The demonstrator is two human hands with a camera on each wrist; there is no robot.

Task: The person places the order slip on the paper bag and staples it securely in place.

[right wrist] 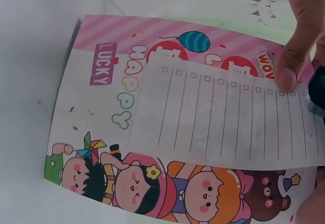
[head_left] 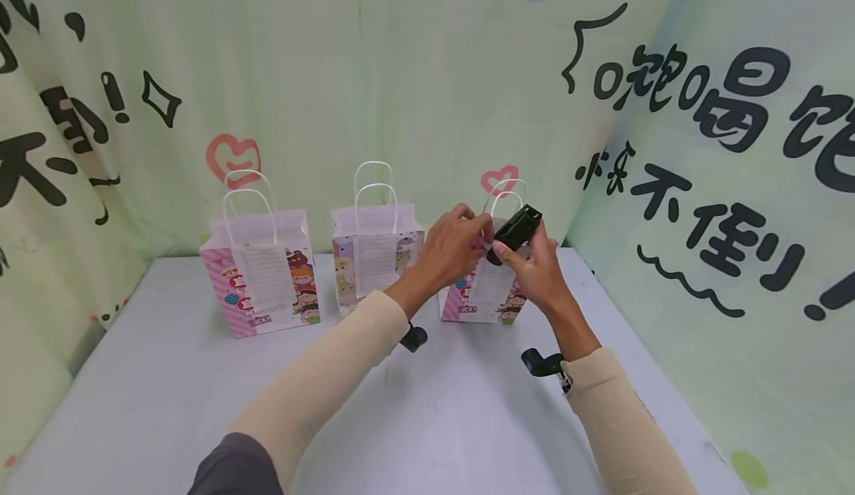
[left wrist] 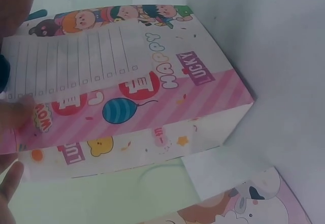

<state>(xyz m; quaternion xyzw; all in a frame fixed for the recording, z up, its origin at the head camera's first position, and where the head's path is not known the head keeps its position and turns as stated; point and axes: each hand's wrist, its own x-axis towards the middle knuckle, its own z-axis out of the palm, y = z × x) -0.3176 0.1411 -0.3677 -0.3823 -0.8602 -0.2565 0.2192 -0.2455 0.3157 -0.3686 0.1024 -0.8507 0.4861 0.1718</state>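
Note:
A pink-and-white paper gift bag (head_left: 453,309) with white handles stands on the right of the table, a lined checklist sheet (right wrist: 228,117) lying flat over its front. My left hand (head_left: 450,250) pinches the bag near its top left edge; in the right wrist view its thumb (right wrist: 289,74) presses at the sheet's edge. My right hand (head_left: 539,269) grips a black stapler (head_left: 518,228), held slantwise at the top of the bag. Only the stapler's dark end (right wrist: 317,92) shows in the right wrist view. Its jaws are hidden.
Two more gift bags stand to the left: a pink one (head_left: 220,287) and a pastel one (head_left: 345,257), each with a lined sheet on its front. A white cloth covers the table (head_left: 401,421). A printed curtain (head_left: 300,72) hangs behind and along the sides.

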